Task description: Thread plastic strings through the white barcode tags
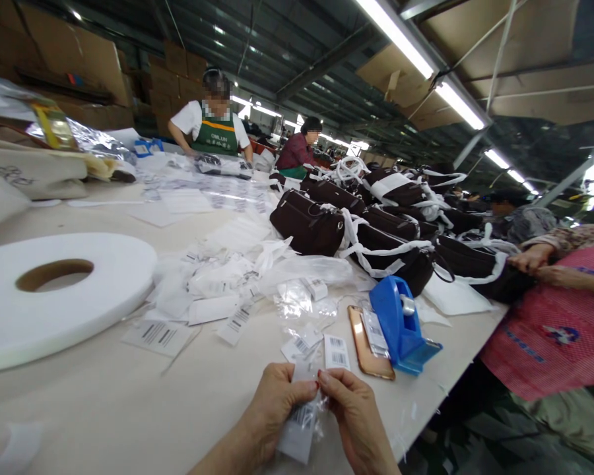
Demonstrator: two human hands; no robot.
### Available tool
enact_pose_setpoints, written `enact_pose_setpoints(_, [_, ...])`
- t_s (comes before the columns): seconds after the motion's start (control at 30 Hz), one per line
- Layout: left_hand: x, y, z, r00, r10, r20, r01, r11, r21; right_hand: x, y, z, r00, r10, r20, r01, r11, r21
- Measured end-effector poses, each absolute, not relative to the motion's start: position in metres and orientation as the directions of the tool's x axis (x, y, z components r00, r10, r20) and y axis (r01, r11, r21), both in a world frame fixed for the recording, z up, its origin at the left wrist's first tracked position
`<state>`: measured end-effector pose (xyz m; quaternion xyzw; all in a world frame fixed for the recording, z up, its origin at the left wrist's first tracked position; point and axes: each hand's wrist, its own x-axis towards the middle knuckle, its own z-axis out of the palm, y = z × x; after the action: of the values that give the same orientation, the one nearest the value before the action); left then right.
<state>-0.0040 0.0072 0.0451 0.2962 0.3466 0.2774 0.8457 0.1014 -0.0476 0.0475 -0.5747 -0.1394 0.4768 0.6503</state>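
Between my two hands is a white barcode tag with clear plastic around it. My left hand pinches the tag between thumb and fingers. At its right edge, my right hand has thumb and forefinger pressed together on the clear plastic. Just beyond my fingertips lie another barcode label and some crumpled clear plastic. A heap of loose tags and small bags spreads further left. To the right are a gold phone with small packets on it and a blue tape dispenser.
A large white roll lies at the left. Dark brown handbags with white-wrapped straps are piled at the back right. A co-worker in a pink apron handles one bag at the right edge; two other people stand across the table.
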Motion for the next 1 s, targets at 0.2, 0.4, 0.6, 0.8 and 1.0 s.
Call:
enact_pose_setpoints(0.2, [-0.0053,0.0074,0.0471,0.615,0.677,-0.405,-0.267,0.661,0.701,0.0994,-0.0471,0.0467,0.511,0.771,-0.381,-0.503,-0.092,-0.860])
enact_pose_setpoints(0.4, [-0.0072,0.0090,0.0475,0.639,0.666,-0.384,-0.314,0.682,0.660,0.1009,-0.0470,0.0474,0.530,0.771,-0.354,-0.452,-0.096,-0.887])
enact_pose_setpoints(0.6, [-0.0067,0.0103,0.0529,0.679,0.635,-0.368,-0.333,0.713,0.616,0.1022,-0.0462,0.0526,0.524,0.800,-0.292,-0.370,-0.095,-0.924])
enact_pose_setpoints(0.8, [-0.0064,0.0099,0.0546,0.679,0.627,-0.382,-0.325,0.723,0.610,0.1018,-0.0470,0.0517,0.541,0.798,-0.266,-0.333,-0.087,-0.939])
enact_pose_setpoints(1.0, [-0.0052,0.0078,0.0550,0.616,0.679,-0.400,-0.314,0.676,0.666,0.1033,-0.0488,0.0526,0.545,0.800,-0.253,-0.293,-0.102,-0.951])
